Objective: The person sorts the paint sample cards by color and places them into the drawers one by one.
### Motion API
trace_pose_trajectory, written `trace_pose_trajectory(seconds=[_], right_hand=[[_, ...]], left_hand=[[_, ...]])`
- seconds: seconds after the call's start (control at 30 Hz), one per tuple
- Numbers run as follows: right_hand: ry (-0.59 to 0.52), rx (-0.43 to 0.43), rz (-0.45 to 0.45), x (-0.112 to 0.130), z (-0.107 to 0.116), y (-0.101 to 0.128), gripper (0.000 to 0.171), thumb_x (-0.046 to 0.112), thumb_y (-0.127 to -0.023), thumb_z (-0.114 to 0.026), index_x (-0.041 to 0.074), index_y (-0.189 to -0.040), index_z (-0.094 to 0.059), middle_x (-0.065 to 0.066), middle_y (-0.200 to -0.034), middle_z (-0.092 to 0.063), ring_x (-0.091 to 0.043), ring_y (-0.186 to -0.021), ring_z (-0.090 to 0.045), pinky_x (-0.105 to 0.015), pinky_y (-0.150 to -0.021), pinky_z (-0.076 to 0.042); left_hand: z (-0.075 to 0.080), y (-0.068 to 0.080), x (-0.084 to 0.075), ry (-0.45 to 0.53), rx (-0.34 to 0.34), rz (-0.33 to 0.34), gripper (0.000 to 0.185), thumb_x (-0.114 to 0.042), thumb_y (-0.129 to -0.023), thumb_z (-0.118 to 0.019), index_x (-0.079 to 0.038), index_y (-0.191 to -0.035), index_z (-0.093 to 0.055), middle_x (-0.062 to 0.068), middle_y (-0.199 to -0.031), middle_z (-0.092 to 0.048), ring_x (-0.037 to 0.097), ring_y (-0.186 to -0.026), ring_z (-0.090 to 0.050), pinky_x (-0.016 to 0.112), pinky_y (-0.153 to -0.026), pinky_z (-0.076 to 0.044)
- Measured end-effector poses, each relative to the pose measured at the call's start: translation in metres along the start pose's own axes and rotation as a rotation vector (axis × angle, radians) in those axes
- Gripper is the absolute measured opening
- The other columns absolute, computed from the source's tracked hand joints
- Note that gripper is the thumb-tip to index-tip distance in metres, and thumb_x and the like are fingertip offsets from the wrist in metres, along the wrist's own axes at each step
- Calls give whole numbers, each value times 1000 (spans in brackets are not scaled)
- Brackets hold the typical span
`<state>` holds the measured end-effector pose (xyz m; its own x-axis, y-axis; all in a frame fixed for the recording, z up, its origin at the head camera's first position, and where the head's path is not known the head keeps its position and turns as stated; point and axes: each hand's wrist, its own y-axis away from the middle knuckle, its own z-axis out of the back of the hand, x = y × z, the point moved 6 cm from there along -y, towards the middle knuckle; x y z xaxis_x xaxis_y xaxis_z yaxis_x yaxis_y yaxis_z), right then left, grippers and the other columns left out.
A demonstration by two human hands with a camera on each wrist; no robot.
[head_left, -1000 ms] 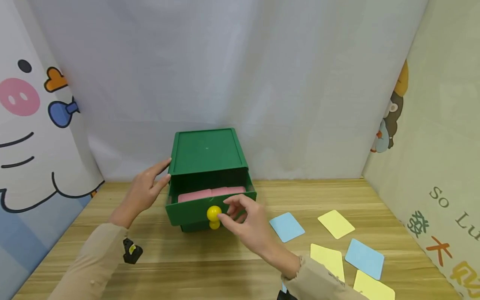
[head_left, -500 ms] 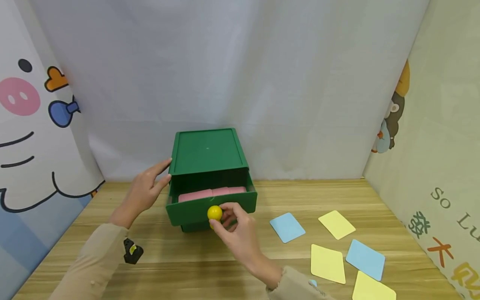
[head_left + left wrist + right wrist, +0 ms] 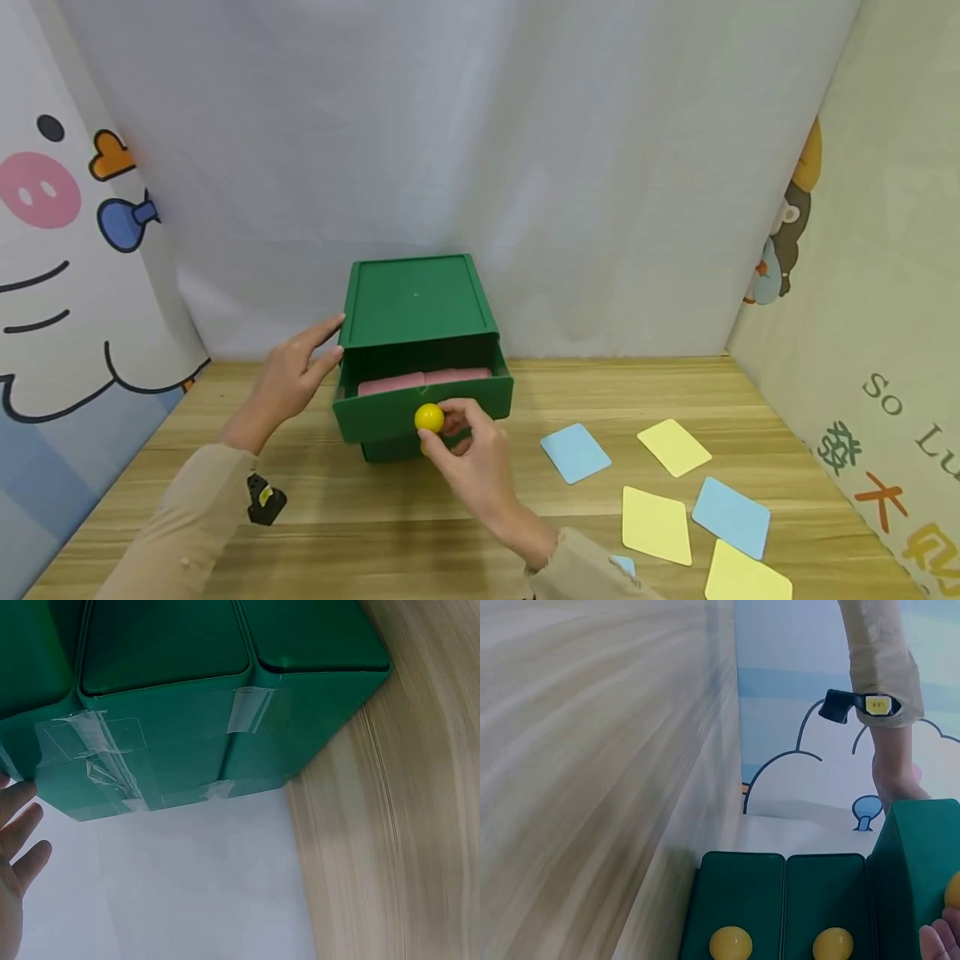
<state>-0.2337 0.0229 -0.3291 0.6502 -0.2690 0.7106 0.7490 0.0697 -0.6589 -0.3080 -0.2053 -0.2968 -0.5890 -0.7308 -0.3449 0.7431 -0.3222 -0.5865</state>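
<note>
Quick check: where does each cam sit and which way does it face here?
Head: looks forward and down at green drawer box on wooden table; both hands, sleeves show.
Left wrist: beside box's taped wall; left hand fingertips show.
Right wrist: low, faces drawer fronts, yellow knob; right hand fingertip, opposite forearm show.
All share the box.

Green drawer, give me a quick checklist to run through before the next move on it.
1. Right hand on the yellow knob: ok, fingers pinch it.
2. Left hand steadying the green box: ok, fingers rest on its left side.
3. Drawer partly open: ok, pink cards show inside.
4. Pink cards below the drawer's rim: cannot tell.
5. Table in front of the drawer free of cards: ok, blue card and yellow card lie off to the right.
</note>
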Motion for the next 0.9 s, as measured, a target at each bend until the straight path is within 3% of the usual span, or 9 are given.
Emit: trace_pose_trajectory(seconds=[0.4, 0.6, 0.9], right_hand=[[71, 8, -3, -8, -8, -13, 23, 15, -80, -69, 5, -98, -58, -2, -79, -58, -14, -71, -55, -25, -52, -51], [85, 9, -5, -12, -11, -21, 23, 17, -81, -68, 5, -98, -58, -2, -78, -59, -14, -68, -56, -19, -51, -49], [99, 23, -41, -20, -17, -34, 23, 17, -82, -67, 4, -98, -57, -3, -78, -60, -14, -67, -57, -22, -60, -50]], left_hand=[[1, -1, 1, 6, 14, 14, 46, -19, -96, -46, 1, -136, -39, 25, -132, -44, 41, -118, -44, 55, -91, -39], [2, -2, 1, 10, 14, 9, 46, -18, -95, -47, 2, -136, -40, 25, -132, -45, 40, -117, -45, 55, -91, -40], [2, -2, 2, 17, 12, 13, 46, -18, -95, -48, 1, -136, -40, 24, -132, -45, 40, -118, -44, 55, -91, -39]])
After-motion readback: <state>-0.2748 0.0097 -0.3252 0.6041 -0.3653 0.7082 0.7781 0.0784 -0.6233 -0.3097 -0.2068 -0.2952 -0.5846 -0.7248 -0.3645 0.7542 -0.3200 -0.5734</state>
